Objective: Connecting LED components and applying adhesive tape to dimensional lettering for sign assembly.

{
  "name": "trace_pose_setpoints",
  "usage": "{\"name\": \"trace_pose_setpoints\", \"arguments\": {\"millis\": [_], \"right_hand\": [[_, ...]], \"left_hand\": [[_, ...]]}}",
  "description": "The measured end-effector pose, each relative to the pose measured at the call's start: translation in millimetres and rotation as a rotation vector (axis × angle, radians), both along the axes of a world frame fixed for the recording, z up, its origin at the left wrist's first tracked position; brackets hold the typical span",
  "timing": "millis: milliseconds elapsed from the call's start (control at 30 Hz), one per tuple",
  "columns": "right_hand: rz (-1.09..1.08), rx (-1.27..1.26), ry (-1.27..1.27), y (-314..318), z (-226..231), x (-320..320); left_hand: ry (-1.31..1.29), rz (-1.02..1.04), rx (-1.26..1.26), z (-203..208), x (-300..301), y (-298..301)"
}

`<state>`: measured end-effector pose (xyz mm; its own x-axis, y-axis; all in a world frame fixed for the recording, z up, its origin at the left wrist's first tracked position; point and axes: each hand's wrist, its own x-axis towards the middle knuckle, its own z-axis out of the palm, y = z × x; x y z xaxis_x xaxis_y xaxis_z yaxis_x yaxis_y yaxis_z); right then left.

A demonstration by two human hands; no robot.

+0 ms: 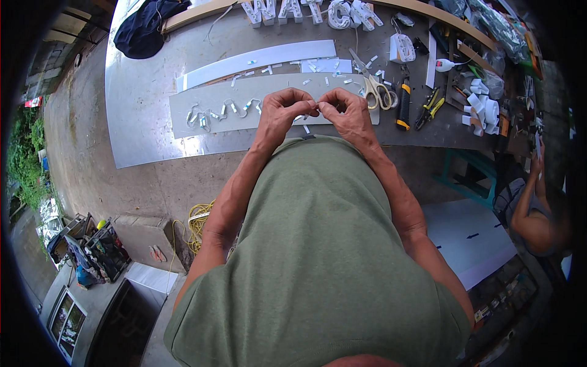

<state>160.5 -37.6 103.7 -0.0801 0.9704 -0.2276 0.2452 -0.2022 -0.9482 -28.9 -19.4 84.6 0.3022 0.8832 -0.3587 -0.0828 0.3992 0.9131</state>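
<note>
Over the near edge of the table, my left hand (278, 116) and my right hand (350, 117) meet, thumbs and forefingers pinched together fingertip to fingertip. Whatever is between them is too small to make out. Left of my left hand, a wired string of small white-and-blue modules (214, 114) winds across a flat grey board (202, 96). Loose modules and white scraps (306, 82) lie just beyond my fingers. Close to my right hand rest beige-handled scissors (374, 88), then a yellow-and-black utility knife (403, 105) and yellow-and-black hand pliers (430, 110).
White block letters (287, 12) stand along the table's far side. White curled strips (483, 113) pile up at the right. Below them is a teal stool (465, 174), with another person (535, 208) at the far right. Yellow cord (197, 223) lies on the floor.
</note>
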Motion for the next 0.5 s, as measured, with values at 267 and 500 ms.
{"name": "trace_pose_setpoints", "arguments": {"millis": [267,500], "right_hand": [[0.127,-0.013,-0.027,-0.3,-5.0,4.9],[0.195,0.005,0.025,-0.3,-6.7,9.2]], "left_hand": [[-0.229,0.095,-0.166,-7.8,-3.5,-2.2],[-0.251,0.112,-0.203,-7.1,-4.0,-1.6]]}}
